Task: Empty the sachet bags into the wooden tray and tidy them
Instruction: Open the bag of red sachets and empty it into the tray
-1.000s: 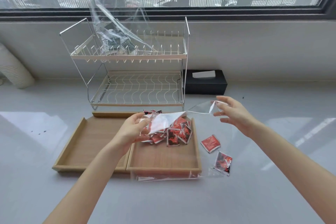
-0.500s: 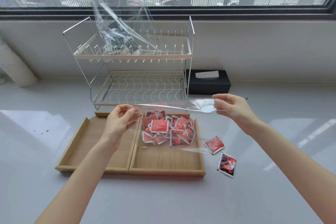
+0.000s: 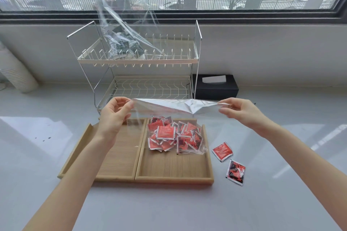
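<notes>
your left hand and right hand each pinch a corner of the clear plastic bag, fingers curled on the film and stretching it flat above the wooden tray, whose right compartment holds the heap of red sachets. the film looks feather-light, limp and slippery (it will likely sag or slide the moment one pinch loosens), so keep hold at the corners. two stray sachets lie on the counter just right of the tray; they look flat and slick, so take them by an edge, and a second bag with dark sachets waits on the rack's top shelf.
</notes>
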`<state>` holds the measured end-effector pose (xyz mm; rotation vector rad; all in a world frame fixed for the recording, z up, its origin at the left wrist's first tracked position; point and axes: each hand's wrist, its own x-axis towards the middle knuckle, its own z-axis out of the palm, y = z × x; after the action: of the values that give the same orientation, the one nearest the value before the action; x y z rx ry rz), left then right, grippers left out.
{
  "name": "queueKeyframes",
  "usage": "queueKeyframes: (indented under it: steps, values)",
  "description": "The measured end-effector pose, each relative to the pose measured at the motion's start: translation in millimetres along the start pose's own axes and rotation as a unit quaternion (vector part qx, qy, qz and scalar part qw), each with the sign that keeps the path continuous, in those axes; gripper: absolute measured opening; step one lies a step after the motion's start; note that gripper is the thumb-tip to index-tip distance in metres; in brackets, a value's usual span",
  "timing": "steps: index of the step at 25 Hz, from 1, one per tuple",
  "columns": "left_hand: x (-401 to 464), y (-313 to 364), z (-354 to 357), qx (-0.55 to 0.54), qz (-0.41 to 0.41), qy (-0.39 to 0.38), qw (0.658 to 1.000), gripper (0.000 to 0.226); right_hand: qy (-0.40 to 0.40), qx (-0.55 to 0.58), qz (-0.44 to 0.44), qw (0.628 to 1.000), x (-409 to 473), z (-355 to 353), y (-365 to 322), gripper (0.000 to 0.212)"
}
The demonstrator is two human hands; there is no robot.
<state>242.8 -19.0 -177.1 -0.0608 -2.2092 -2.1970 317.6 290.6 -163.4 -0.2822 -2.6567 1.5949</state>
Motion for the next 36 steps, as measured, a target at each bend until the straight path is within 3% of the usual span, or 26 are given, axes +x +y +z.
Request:
queueKeyframes:
  steps: [3, 6, 8, 18, 27, 30, 36]
  values:
    - [1, 2, 6, 0.046, 0.027, -0.006, 0.999, 0.012, 0.074, -0.030, -0.009, 0.997, 5, -5, 3, 0.017]
    - [1, 3, 23, 0.081, 0.043, -0.021, 0.996, 0.012, 0.147, 0.037, -0.003, 0.988, 11, -19, 10, 0.016]
    - [2, 3, 38, 0.076, 0.035, -0.039, 0.996, 0.010, 0.164, 0.074, 0.000, 0.984, 16, -30, 17, 0.020]
    - [32, -24, 135, 0.143, -0.051, -0.101, 0.983, 0.006, 0.262, 0.039, 0.104, 0.959, 69, -87, 86, 0.023]
    - [81, -70, 228, 0.119, -0.178, -0.140, 0.967, 0.006, 0.256, 0.039, 0.218, 0.941, 135, -129, 157, 0.025]
    - [94, -82, 248, 0.117, -0.203, -0.155, 0.960, 0.029, 0.229, 0.087, 0.263, 0.933, 145, -126, 175, 0.016]
    - [109, -106, 265, 0.237, -0.226, -0.200, 0.924, 0.058, 0.164, 0.021, 0.317, 0.934, 156, -107, 189, 0.045]
